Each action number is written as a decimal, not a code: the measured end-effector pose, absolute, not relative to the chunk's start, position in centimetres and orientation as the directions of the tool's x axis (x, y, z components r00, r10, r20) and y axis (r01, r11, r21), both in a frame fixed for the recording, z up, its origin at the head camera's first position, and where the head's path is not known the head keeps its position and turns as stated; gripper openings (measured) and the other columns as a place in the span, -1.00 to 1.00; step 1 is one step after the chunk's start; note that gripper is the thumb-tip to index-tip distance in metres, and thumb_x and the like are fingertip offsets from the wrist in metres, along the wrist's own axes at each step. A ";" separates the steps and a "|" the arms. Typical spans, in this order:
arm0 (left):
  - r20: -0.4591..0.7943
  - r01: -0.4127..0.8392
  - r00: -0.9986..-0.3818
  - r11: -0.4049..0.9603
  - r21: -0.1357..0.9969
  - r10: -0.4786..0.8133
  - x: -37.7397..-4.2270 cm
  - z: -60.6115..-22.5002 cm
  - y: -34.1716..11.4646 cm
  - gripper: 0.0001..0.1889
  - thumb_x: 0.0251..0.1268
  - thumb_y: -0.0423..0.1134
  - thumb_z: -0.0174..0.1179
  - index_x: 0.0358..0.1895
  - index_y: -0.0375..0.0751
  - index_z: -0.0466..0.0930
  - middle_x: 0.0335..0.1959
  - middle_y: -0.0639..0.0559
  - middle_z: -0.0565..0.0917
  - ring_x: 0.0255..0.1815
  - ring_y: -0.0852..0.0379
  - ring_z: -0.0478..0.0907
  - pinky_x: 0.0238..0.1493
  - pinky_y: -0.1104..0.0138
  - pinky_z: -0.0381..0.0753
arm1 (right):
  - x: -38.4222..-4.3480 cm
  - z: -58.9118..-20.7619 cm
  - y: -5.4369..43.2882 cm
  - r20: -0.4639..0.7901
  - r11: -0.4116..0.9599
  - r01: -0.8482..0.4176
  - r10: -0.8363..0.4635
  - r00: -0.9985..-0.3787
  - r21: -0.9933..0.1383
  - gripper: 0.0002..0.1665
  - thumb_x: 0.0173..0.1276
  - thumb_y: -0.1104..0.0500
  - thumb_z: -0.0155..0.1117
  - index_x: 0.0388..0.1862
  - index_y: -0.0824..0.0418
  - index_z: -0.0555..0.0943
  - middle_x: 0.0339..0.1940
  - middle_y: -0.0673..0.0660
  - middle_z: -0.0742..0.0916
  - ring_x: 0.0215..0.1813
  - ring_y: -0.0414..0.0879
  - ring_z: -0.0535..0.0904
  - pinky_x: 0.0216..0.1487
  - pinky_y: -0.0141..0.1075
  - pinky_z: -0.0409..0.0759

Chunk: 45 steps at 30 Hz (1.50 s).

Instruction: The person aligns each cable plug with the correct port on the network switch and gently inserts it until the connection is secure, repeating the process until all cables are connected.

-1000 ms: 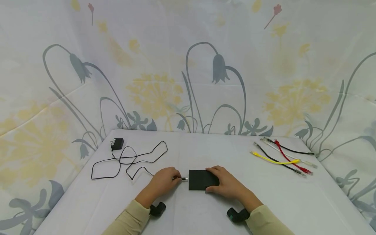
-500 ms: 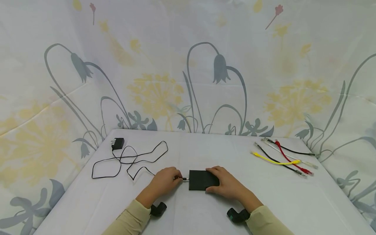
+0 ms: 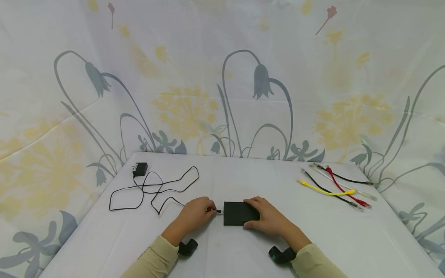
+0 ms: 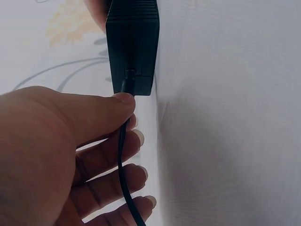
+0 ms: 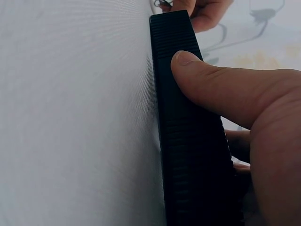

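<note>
My left hand (image 3: pixel 196 214) pinches the black barrel plug (image 4: pixel 128 84) of a power cord between thumb and fingers. The plug's end meets the socket in the end face of a flat black box with ribbed sides (image 3: pixel 234 213); a short bit of metal shows there in the head view. From the other end, my right hand (image 3: pixel 267 217) grips that box, thumb on the near side and fingers on the far side. The box lies flat on the white table. In the left wrist view the thin black cord (image 4: pixel 123 181) runs down past the curled fingers.
At the back left lies a black power adapter (image 3: pixel 140 169), its cord looped loosely across the table (image 3: pixel 215 251). Several short network cables cross at the back right, among them a yellow cable (image 3: pixel 321 188) and a red cable (image 3: pixel 335 181). A flowered cloth (image 3: pixel 194 77) hangs behind.
The left hand has shifted slightly right, bringing the plug's tip from a small gap up against the box's socket. The right hand and box stay nearly still.
</note>
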<state>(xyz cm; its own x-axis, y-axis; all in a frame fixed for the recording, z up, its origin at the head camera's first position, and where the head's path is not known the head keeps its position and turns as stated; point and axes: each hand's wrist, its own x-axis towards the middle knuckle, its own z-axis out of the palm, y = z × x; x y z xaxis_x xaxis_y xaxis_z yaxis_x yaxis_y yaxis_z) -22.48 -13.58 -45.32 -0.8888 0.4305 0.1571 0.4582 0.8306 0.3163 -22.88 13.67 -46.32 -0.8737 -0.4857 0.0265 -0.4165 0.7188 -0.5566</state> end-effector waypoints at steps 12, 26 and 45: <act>0.146 0.452 -0.892 0.831 0.324 0.428 -22.5 -45.4 -13.4 -0.90 0.27 -0.16 0.27 -0.26 -0.06 0.72 -0.38 0.16 0.63 -0.38 0.27 0.51 -0.33 0.36 0.51 | -23.0 -46.5 13.6 0.027 0.712 -0.425 -0.496 -0.868 -0.559 -0.09 0.14 -0.22 0.43 0.42 0.05 0.38 0.34 0.13 0.47 0.38 0.11 0.37 0.32 0.11 0.37; 0.129 0.458 -0.886 0.803 0.380 0.445 -22.4 -45.4 -13.5 -0.92 0.28 -0.20 0.26 -0.28 -0.09 0.71 -0.36 0.14 0.66 -0.34 0.24 0.54 -0.27 0.33 0.54 | -22.8 -46.5 13.4 0.030 0.712 -0.422 -0.493 -0.870 -0.562 -0.08 0.12 -0.22 0.45 0.41 0.08 0.39 0.31 0.12 0.49 0.37 0.09 0.38 0.34 0.09 0.37; 0.155 0.509 -0.858 0.765 0.394 0.490 -22.4 -45.3 -13.4 -0.91 0.29 -0.24 0.26 -0.27 -0.16 0.71 -0.36 0.13 0.63 -0.28 0.22 0.56 -0.21 0.32 0.57 | -22.8 -46.3 13.3 0.009 0.713 -0.419 -0.501 -0.865 -0.563 -0.07 0.12 -0.23 0.44 0.42 0.07 0.38 0.30 0.12 0.49 0.35 0.07 0.38 0.32 0.08 0.38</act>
<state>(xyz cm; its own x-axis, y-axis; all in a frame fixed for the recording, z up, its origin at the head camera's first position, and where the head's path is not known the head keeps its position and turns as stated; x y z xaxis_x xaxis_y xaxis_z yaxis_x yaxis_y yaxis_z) -22.37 -13.44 -45.29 -0.8575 0.4905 0.1552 0.5090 0.7651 0.3943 -22.81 13.31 -46.35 -0.8652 -0.5013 0.0086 -0.4186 0.7129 -0.5627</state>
